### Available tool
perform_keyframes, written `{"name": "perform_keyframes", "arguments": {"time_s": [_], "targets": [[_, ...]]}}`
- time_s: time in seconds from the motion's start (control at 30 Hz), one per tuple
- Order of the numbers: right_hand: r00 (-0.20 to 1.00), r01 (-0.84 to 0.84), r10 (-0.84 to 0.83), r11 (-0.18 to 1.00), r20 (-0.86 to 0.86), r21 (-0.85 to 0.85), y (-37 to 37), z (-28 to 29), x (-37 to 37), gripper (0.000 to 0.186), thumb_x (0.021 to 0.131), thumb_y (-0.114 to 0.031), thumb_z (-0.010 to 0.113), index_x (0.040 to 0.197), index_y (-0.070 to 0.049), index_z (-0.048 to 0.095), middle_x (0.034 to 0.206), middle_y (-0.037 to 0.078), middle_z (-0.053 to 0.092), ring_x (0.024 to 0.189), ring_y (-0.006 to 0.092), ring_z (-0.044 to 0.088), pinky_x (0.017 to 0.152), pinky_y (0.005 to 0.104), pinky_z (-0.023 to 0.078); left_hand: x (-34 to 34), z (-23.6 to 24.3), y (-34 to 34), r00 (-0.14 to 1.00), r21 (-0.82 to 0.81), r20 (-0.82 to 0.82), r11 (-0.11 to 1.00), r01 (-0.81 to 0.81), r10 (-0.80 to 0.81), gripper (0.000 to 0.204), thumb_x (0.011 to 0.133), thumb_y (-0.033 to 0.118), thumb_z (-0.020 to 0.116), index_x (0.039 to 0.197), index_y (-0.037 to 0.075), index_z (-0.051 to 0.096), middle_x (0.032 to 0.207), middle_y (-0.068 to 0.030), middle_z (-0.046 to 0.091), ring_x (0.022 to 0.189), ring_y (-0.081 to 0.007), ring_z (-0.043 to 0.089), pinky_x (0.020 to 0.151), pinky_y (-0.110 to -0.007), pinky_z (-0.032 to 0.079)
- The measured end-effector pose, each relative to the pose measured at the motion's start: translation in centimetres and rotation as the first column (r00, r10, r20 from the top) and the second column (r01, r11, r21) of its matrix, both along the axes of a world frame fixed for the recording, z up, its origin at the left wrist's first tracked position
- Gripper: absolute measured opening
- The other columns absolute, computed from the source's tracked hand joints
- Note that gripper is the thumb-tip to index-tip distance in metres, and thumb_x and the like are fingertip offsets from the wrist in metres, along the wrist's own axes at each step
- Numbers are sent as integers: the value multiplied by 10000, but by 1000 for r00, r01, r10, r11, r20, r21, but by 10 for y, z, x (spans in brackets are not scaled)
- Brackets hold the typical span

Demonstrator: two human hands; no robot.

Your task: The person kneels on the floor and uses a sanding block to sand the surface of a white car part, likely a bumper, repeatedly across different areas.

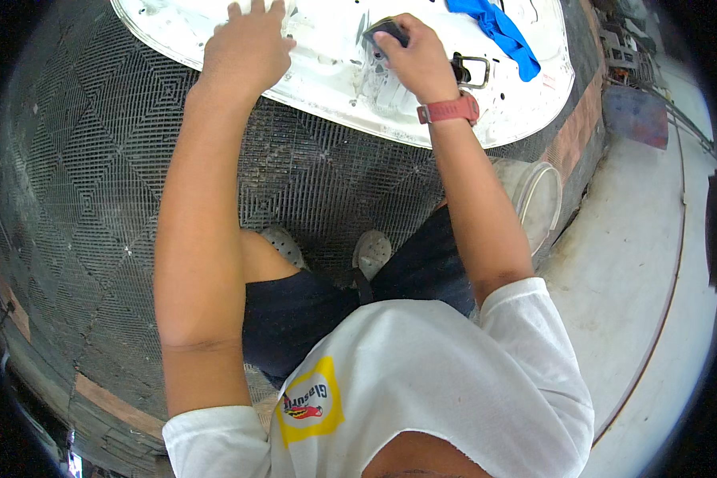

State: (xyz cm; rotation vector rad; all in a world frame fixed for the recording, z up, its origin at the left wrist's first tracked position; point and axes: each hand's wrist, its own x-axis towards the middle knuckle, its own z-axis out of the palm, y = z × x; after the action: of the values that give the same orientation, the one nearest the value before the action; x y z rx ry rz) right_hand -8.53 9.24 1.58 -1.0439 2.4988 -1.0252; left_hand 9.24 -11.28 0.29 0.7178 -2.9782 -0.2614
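Observation:
A white painted car panel point(506, 107) with rounded edges, holes and scuffed, dusty patches lies in front of me. My left hand point(249, 49) rests palm down on its left part, fingers spread, with nothing seen in them. At the panel's middle, my right hand point(417, 57) grips a dark grey sanding pad point(385, 36) between thumb and fingers, against the white surface. Just right of that wrist, which wears a red watch point(451, 110), a metal latch loop point(476, 72) with a black part stands on the panel. Farther right lies a crumpled blue cloth point(498, 36).
Dark ribbed floor mats point(119, 167) spread below the panel, around my shoes point(372, 251). Beside my right forearm stands a translucent plastic bucket point(540, 203). A pale smooth floor strip point(621, 295) runs along the right, with a grey and red board point(636, 118) beyond.

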Motion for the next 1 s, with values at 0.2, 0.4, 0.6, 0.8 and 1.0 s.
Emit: {"name": "perform_keyframes", "arguments": {"time_s": [0.2,0.4,0.6,0.8,1.0], "targets": [[973,-16,48,990,-225,141,-11,-8,13,333,900,-289,887,971,3,742,955,195,791,883,361,765,823,443,592,7,-15,11,976,-6,218,1000,7,-5,804,1091,363,638,1746,58,287,1826,-243,194,1658,-523,217,1270,-606,417],[982,38,-17,993,-186,109,-22,-1,12,301,867,-238,910,893,5,734,880,219,761,823,405,740,772,471,580,-1,-1,17,964,19,265,1000,-22,16,835,1089,376,646,1748,33,263,1829,-256,168,1658,-533,205,1260,-601,430],[960,21,10,994,-278,108,1,-12,30,382,903,-297,895,857,18,684,768,194,724,673,295,697,675,412,548,-2,-4,14,967,-20,253,999,-29,33,840,1087,376,648,1745,22,265,1821,-283,167,1653,-552,199,1251,-604,440],[950,40,-9,995,-313,91,-6,-16,36,406,916,-316,887,835,9,657,718,176,691,632,292,654,648,417,530,0,-11,15,976,10,215,999,-35,32,841,1085,372,655,1748,32,265,1824,-269,175,1652,-550,211,1251,-614,435],[973,87,-79,996,-217,26,-29,-4,13,332,892,-274,879,877,15,718,838,226,748,786,425,725,750,501,565,-3,-5,17,968,-8,251,1000,-25,26,846,1084,369,661,1751,37,259,1825,-264,176,1652,-547,211,1252,-618,434]]}}
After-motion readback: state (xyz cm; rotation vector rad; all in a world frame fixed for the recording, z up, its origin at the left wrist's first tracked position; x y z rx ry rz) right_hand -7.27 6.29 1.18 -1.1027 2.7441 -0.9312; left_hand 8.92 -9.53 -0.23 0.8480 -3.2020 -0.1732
